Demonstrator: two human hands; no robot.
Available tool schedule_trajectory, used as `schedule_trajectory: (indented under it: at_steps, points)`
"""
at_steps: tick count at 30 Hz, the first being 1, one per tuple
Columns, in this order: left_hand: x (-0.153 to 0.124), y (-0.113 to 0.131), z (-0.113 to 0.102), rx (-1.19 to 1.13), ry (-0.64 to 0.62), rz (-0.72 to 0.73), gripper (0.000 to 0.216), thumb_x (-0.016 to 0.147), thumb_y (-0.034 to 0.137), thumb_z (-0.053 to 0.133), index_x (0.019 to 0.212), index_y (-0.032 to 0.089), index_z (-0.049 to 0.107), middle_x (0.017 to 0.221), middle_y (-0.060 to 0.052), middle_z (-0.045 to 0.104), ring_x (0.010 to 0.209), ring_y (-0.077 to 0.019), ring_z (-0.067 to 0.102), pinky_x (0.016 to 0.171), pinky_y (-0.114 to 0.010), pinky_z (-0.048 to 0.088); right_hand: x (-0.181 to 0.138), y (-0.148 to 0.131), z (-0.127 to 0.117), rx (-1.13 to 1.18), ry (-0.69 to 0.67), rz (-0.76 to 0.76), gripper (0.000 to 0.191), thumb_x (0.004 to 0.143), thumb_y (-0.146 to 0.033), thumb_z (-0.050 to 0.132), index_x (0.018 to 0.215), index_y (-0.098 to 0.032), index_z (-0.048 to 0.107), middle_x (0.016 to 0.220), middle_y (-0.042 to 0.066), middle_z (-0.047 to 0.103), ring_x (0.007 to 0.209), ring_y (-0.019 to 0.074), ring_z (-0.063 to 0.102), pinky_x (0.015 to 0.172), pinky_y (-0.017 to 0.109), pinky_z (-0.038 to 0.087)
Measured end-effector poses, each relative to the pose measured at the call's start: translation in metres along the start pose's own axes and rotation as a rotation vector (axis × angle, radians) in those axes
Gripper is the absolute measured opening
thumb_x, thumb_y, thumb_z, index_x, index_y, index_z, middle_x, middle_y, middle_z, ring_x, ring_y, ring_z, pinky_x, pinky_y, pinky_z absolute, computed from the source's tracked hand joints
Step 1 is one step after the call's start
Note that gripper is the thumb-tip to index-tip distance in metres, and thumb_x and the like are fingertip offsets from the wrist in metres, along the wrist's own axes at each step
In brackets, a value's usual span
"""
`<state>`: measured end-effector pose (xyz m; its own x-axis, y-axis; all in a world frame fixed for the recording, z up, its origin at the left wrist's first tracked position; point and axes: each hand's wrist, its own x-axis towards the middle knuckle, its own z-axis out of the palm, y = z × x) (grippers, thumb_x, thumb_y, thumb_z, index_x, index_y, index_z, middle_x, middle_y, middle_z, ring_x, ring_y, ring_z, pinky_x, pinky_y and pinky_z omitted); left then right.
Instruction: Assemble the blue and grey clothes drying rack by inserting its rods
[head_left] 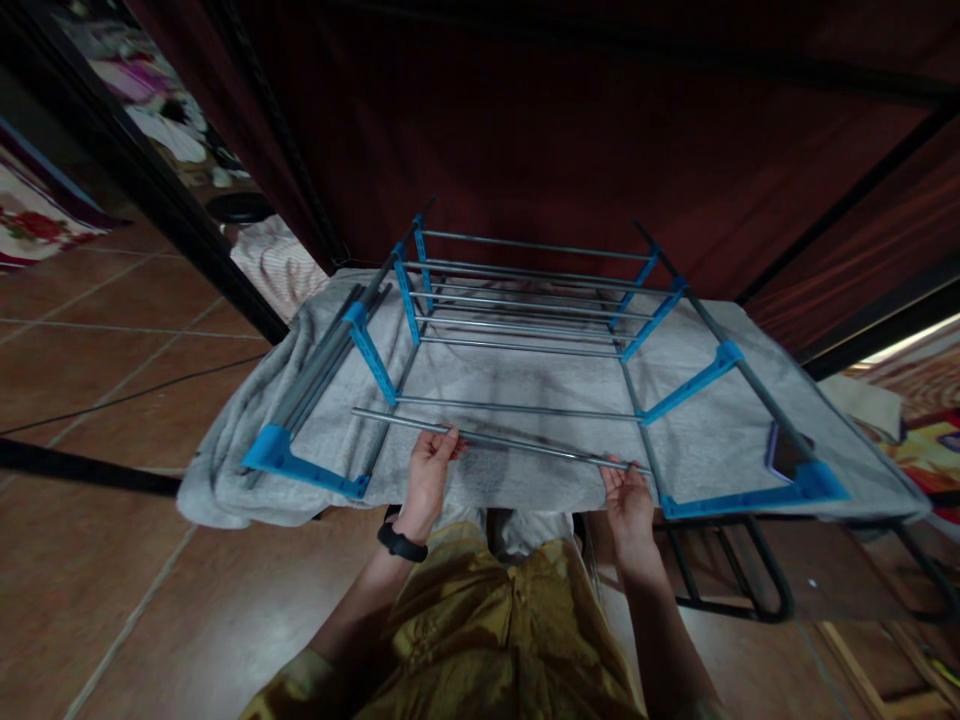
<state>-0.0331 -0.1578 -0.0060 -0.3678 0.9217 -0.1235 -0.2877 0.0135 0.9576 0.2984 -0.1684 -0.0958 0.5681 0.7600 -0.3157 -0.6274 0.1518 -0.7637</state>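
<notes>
My left hand point(430, 470) pinches a thin metal tube point(525, 444) a little left of its middle. Near the tube's right end, my right hand point(628, 497) grips it with the fingertips. The tube lies roughly level across the front of a rack frame point(517, 408) made of grey tubes and blue plastic brackets. Its right end is close to the right side tube, but I cannot tell whether they touch. A blue bracket point(304, 468) is at the front left and another blue bracket point(754, 497) at the front right. Several crossbars join the two sides farther back.
The frame rests on a grey blanket point(525, 490) over a table. Several loose tubes point(330, 365) lie at its left. A phone point(787, 452) lies by the front right bracket. A dark red curtain point(510, 150) hangs behind. A black metal post point(180, 200) slants at the left.
</notes>
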Motion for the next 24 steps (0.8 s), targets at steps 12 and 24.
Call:
schedule_trajectory:
  at_steps: [12,24]
  points:
    - [-0.01,0.012,0.016,-0.041,-0.112,-0.001,0.033,0.075,0.043,0.079,0.091,0.019,0.063,0.069,0.002,0.062,0.071,-0.0174,0.068,0.066,-0.029,0.046,-0.002,-0.002,-0.005,0.004,-0.031,0.022,0.008,0.083,-0.022,0.069,0.086,-0.021,0.061,0.093,0.002,0.073,0.095,0.0151,0.071,0.103,0.038,0.054]
    - [-0.022,0.034,0.032,-0.049,-0.164,0.041,0.027,0.077,0.039,0.076,0.092,0.021,0.062,0.094,-0.007,0.075,0.075,-0.0189,0.068,0.07,-0.031,0.047,0.001,-0.002,-0.006,0.035,-0.012,0.055,0.005,0.086,-0.023,0.063,0.089,-0.021,0.065,0.095,0.004,0.074,0.097,0.017,0.072,0.103,0.041,0.055]
